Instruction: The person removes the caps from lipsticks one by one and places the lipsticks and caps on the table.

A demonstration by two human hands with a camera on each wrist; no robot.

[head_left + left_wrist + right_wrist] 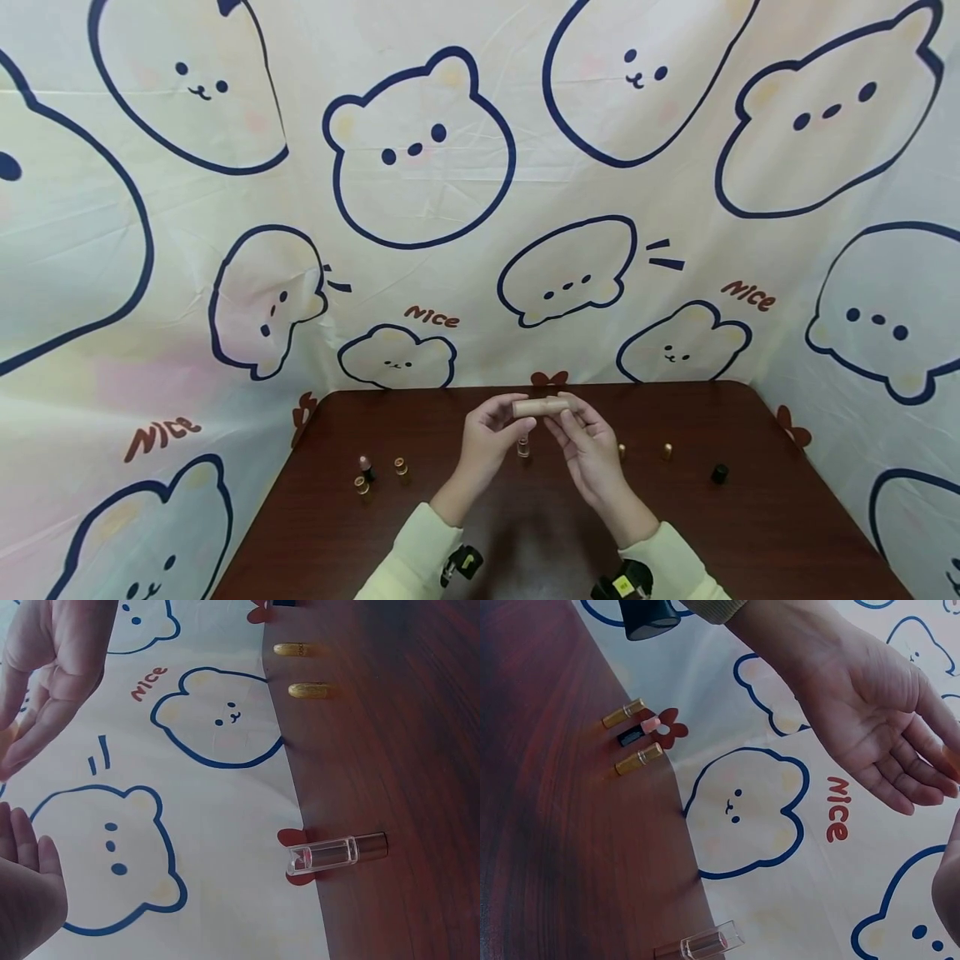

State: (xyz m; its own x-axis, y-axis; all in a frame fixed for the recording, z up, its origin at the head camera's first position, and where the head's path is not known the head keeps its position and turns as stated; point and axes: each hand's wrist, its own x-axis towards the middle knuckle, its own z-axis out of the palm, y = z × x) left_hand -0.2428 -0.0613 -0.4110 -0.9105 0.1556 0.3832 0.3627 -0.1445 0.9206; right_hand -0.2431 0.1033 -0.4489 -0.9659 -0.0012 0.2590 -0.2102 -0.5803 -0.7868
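Up over the far edge of the table, both hands hold a beige tube (542, 407) lying level between them. My left hand (486, 437) pinches its left end between thumb and fingers, and my right hand (592, 446) grips the right end the same way. The wrist views catch only a sliver of it, so its exact kind cannot be told. Below and between the hands stands a clear-capped lipstick (330, 855), upright on the table, a dark part at its base.
On the left stand two gold lipstick tubes (401, 467) and an uncapped pink lipstick (639, 731) with a black base. To the right are two gold caps (309, 691) and a black cap (720, 473). A bear-printed cloth (420, 192) hangs behind the brown table (525, 533).
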